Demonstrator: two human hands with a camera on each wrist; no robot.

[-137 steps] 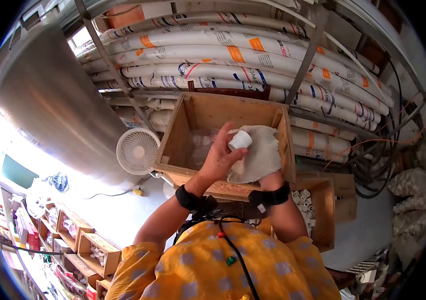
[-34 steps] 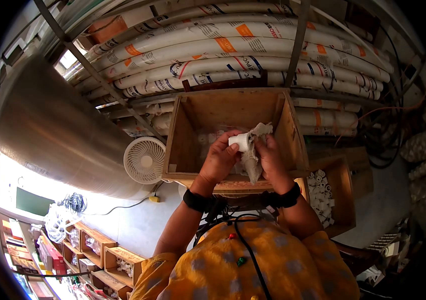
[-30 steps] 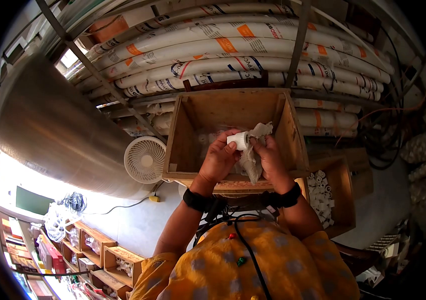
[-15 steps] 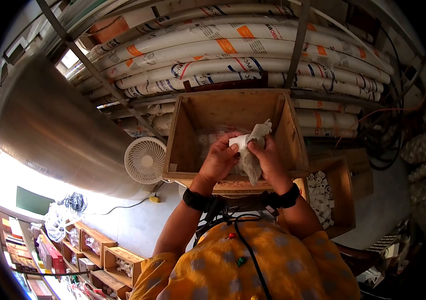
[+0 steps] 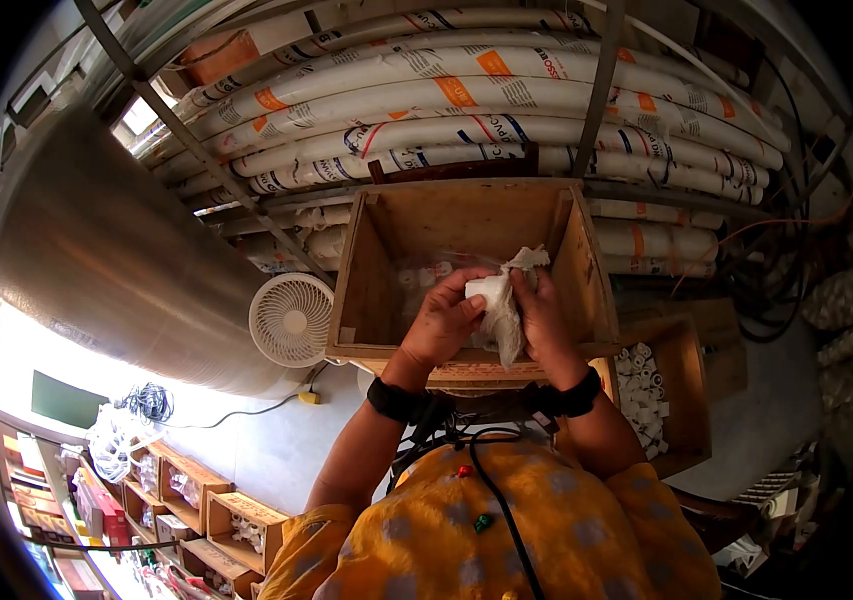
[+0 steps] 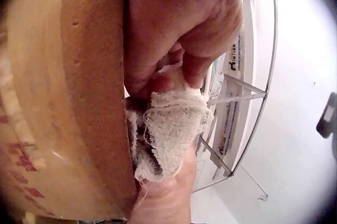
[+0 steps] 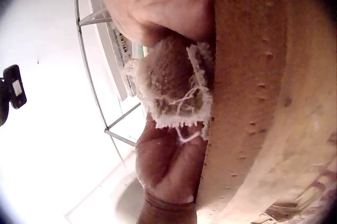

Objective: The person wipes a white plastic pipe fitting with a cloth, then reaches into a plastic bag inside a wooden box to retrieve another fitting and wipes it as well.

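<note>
Over the wooden box [image 5: 466,352], the left hand [image 5: 440,318] pinches a white plastic fitting [image 5: 489,290] between thumb and fingers. The right hand [image 5: 547,322] grips a frayed, off-white cloth [image 5: 502,328] against the fitting's right side. In the left wrist view the cloth [image 6: 176,124] bunches between the left hand [image 6: 181,29] above and the other hand below, covering most of the fitting. The right wrist view has the cloth [image 7: 171,84] under the right hand [image 7: 158,3], with the fitting hidden.
Clear bags with white pieces [image 5: 426,272] lie inside the box. A white fan [image 5: 291,320] stands at its left, and an open crate of white fittings [image 5: 641,395] at its right. Long wrapped pipes [image 5: 426,98] are racked behind.
Both hands have come together from their earlier places, and the cloth, spread flat before, is now bunched around the fitting. Over the last half second the cloth and fitting have shifted slightly.
</note>
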